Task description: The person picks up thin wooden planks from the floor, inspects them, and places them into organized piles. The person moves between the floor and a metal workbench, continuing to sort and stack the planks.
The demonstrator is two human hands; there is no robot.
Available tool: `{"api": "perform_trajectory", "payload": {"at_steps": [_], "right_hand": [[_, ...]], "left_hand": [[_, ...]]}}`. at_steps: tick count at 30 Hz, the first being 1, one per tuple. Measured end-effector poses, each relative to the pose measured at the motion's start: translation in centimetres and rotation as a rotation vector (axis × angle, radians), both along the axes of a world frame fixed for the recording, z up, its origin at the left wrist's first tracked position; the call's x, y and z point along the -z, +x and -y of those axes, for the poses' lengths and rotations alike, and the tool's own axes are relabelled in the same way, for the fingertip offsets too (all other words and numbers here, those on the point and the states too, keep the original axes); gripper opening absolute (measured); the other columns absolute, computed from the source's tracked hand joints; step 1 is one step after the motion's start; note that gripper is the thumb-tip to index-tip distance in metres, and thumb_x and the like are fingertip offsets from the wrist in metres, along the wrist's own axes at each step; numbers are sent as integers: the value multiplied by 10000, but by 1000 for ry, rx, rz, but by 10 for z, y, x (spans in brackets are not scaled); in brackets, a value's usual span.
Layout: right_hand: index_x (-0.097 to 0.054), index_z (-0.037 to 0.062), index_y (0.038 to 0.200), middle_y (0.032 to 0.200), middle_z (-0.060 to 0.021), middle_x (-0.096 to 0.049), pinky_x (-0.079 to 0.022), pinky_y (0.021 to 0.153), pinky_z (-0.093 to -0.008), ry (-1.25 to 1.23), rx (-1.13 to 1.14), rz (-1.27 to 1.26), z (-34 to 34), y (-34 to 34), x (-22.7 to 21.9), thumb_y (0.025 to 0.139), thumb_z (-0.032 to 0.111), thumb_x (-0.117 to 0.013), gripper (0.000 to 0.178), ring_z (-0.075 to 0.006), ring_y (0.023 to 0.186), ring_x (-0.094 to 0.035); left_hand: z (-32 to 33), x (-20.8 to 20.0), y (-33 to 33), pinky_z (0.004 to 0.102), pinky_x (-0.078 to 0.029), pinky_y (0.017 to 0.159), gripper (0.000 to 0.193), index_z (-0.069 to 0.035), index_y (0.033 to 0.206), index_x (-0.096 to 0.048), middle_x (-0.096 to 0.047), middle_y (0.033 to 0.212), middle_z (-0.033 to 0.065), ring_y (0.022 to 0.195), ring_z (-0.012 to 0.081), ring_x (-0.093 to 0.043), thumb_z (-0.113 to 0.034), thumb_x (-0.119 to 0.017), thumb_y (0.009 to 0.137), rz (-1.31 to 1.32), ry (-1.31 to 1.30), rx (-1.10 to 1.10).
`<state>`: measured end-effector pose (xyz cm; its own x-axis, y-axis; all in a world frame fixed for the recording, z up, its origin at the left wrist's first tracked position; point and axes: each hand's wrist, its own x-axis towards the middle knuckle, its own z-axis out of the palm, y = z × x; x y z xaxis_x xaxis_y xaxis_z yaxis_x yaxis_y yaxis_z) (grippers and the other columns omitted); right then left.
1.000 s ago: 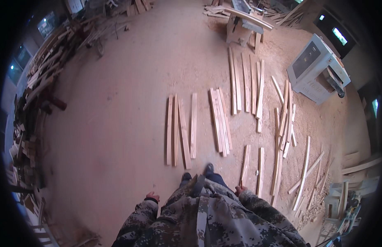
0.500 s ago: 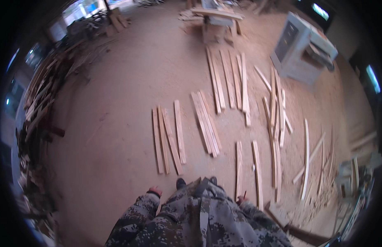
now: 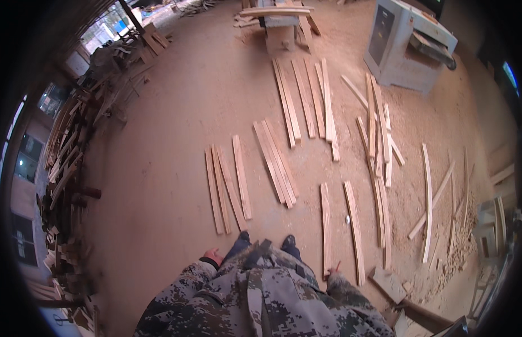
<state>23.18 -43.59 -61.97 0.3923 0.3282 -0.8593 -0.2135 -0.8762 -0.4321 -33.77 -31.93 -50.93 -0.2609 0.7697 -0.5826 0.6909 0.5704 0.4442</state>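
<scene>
Left hand: the left hand hung beside the jacket, below a dark cuff, over the floor; its fingers were too small to tell whether they were spread or curled.
Right hand: the right hand was closed around a thin red stick – one end poked up above the fist.
Nearest wood: the near strip lay lengthwise ahead of the right hand, its lower end just beside it; whether they touched, I could not tell. The second strip lay to its right, with a small white thing at its left edge.
Left group: four loose strips lay ahead of the dark shoes, the rightmost standing a little apart.
Middle group: a tight bundle of strips lay slanted, side by side.
Farther off: more strips lay in a row short of a bench.
Right side: a crossed heap of strips lay short of a pale boxy machine – wood chips were scattered nearer.
Left wall: a long jumbled woodpile ran along it.
</scene>
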Motion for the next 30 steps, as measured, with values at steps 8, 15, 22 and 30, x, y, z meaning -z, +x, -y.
{"api": "perform_trajectory", "payload": {"at_steps": [8, 15, 22, 30], "right_hand": [[-612, -46, 1181, 809, -205, -707, -553, 599, -432, 115, -150, -82, -81, -38, -47, 937, 331, -554, 452, -296, 605, -672], [-636, -22, 1126, 790, -193, -698, -560, 615, -431, 34, -103, -62, -78, -46, -34, 960, 343, -543, 412, -277, 633, -678], [-668, -7, 1015, 787, -159, -705, -542, 645, -438, -86, -41, 250, -8, -86, 9, 941, 402, -518, 442, -294, 683, -681], [-705, 16, 929, 790, -155, -707, -514, 739, -393, -75, -110, 256, 16, -186, 9, 954, 451, -485, 488, -266, 752, -677]], "left_hand": [[44, 42, -54, 398, -549, 898, 533, -66, 1165, -707, -726, 999, 211, 956, 353, -705, -392, -730, 744, 27, -3, 204], [-8, 68, -74, 376, -553, 893, 690, -2, 1328, -604, -728, 1095, 185, 969, 273, -717, -302, -812, 743, -24, 0, 269], [-87, 56, -90, 375, -550, 821, 738, 56, 1370, -529, -724, 1037, 192, 893, 254, -708, -261, -794, 759, 60, -94, 344], [-151, 1, -102, 352, -539, 700, 760, 78, 1428, -431, -717, 957, 178, 775, 232, -691, -151, -749, 776, 175, -268, 321]]}}
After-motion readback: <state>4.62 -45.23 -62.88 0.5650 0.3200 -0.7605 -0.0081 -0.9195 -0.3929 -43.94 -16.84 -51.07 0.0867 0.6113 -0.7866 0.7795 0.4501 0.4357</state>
